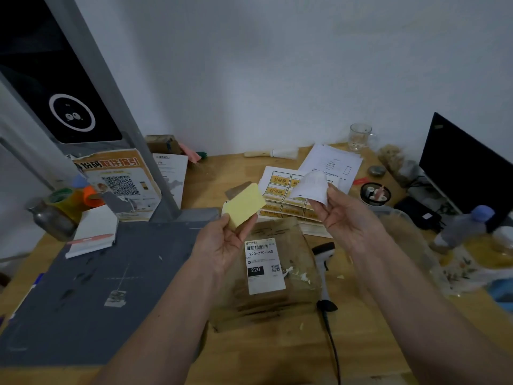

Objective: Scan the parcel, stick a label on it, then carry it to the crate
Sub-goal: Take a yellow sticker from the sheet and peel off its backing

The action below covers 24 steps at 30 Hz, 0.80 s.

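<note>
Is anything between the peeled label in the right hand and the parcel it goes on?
Nothing visible. The right hand holds the white peeled label above the brown paper parcel on the wooden desk; the left hand holds the yellow backing sheet aside.

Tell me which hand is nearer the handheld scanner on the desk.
Right. The right hand is above the scanner; the left hand is across the parcel.

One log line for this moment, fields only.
left hand: yellow backing | right hand: white label | parcel: on desk, label pending
</note>
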Available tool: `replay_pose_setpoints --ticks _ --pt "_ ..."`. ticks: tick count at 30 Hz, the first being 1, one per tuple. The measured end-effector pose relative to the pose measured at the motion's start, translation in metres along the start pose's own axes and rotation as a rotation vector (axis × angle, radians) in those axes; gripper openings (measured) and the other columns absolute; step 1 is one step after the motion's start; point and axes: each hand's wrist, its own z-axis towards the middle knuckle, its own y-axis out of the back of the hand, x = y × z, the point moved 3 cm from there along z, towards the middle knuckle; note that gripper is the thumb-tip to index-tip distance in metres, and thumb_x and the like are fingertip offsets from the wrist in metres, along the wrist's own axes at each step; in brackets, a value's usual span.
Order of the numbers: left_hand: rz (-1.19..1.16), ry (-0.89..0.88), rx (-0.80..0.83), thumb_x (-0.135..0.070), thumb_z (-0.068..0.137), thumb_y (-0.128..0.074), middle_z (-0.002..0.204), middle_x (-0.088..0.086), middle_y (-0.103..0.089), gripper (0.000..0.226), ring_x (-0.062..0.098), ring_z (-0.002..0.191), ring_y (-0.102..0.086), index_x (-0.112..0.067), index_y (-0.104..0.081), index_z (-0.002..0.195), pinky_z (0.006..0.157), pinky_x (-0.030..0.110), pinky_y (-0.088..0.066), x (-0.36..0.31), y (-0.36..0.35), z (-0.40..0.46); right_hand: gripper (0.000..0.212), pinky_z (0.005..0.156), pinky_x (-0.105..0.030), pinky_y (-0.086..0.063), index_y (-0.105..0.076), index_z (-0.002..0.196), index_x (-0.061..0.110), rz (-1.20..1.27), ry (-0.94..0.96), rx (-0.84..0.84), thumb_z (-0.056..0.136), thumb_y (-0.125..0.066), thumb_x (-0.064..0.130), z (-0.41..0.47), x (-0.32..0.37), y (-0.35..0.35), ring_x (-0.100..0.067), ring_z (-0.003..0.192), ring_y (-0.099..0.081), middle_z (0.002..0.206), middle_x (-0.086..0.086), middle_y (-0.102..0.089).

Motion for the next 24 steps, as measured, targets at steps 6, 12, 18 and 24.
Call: replay_pose_setpoints --ticks 6,12,18,24 --pt "0.300 0.017 0.009 -0.010 0.090 -0.060 0.089 0.017 -0.073 0.010 0.029 0.086 -0.068 -0.002 -0.061 0.097 0.067 0.036 -0.061 0.033 -0.009 0.006 0.016 0.069 -0.037 -0.060 -0.059 0.101 0.003 0.078 0.004 -0.001 0.093 -0.048 -0.003 -0.009 0.012 0.016 -0.024 0.077 -0.074 0.084 -0.013 -0.076" --pt "0.574 0.065 -0.013 -0.013 0.083 -0.070 0.088 0.009 -0.071 0.018 0.016 0.075 -0.065 -0.008 -0.066 0.099 0.051 0.022 -0.056 0.095 -0.021 0.025 0.014 0.063 -0.032 -0.061 -0.061 0.100 0.001 0.086 0.072 -0.038 0.094 -0.048 0.002 -0.024 0.052 0.055 -0.021 0.076 -0.074 0.083 -0.012 -0.076" --pt "0.832 0.116 0.063 -0.014 0.083 -0.070 0.061 0.003 -0.065 0.007 0.011 0.050 -0.058 -0.011 -0.069 0.076 0.046 0.020 -0.052 0.183 -0.049 0.038 0.015 0.062 -0.033 -0.061 -0.059 0.103 -0.002 0.087 0.124 -0.116 0.093 -0.051 0.005 -0.041 0.091 0.106 -0.023 0.077 -0.074 0.084 -0.016 -0.075" --pt "1.098 0.076 0.081 -0.017 0.084 -0.068 0.075 0.003 -0.066 0.010 0.014 0.062 -0.056 -0.008 -0.072 0.088 0.052 0.022 -0.048 0.243 -0.065 0.051 0.025 0.072 -0.037 -0.059 -0.054 0.115 -0.005 0.089 0.128 -0.222 0.094 -0.050 0.006 -0.051 0.115 0.145 -0.028 0.094 -0.066 0.105 -0.020 -0.066"
